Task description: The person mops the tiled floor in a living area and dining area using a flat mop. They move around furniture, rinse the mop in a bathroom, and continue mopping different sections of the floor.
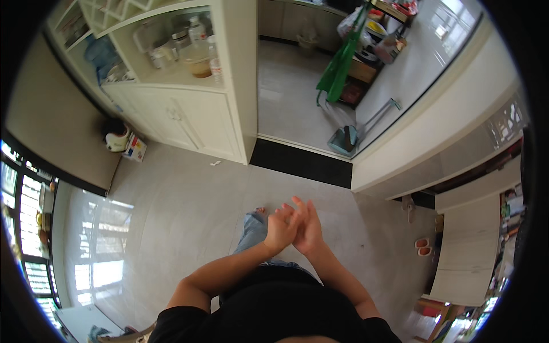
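Observation:
Both of my hands meet in front of my body, above the tiled floor. My left hand [280, 233] is closed, its curled fingers lying against the palm side of the other hand; whether anything is pinched in them is hidden. My right hand [310, 231] is turned palm up, with some fingers stretched out away from me and no object visible in it. Below the hands, a leg in blue jeans [252, 230] steps forward on the floor.
A cream cabinet [200, 114] with bottles and containers stands ahead left. A black threshold [300, 163] marks the doorway, with a dustpan [343, 139] and a green apron-like cloth [341, 71] beyond. Orange slippers [423, 247] lie at right; a white scrap [215, 163] is on the floor.

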A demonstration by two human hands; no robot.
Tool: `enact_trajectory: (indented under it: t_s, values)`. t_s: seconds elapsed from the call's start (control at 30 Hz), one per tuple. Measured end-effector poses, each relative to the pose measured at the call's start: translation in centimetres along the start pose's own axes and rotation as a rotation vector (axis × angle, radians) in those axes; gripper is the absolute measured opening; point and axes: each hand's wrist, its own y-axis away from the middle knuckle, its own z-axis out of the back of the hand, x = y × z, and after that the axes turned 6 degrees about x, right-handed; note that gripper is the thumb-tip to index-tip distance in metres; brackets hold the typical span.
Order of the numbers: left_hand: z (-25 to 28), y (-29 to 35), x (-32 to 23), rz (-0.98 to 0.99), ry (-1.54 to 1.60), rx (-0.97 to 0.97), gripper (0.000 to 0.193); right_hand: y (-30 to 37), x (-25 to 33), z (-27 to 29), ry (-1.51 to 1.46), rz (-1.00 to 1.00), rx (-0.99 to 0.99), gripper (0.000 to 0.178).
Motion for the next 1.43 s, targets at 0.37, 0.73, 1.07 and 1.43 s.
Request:
enact_trajectory:
  t_s: [0.37, 0.73, 1.07, 1.43]
  values:
    - [-4.9, -18.7, 3.5, 0.92, 1.026, 0.3, 0.023, -11.5, 10.0, 3.2, 1.925, 0.923, -0.282, 0.032]
    - [-7.4, -39.2, 3.8, 0.723, 0.702, 0.305, 0.017, -27.2, 24.7, 3.7, 1.881, 0.991, -0.267, 0.038]
    - [-7.2, -61.7, 8.9, 0.802, 1.019, -0.186, 0.032, -42.0, 43.0, 15.2, 1.906, 0.058, 0.002, 0.033]
    - [-8.1, -80.8, 12.0, 0.736, 1.151, -0.417, 0.034, -59.1, 59.5, 23.0, 1.95, -0.195, -0.008, 0.03]
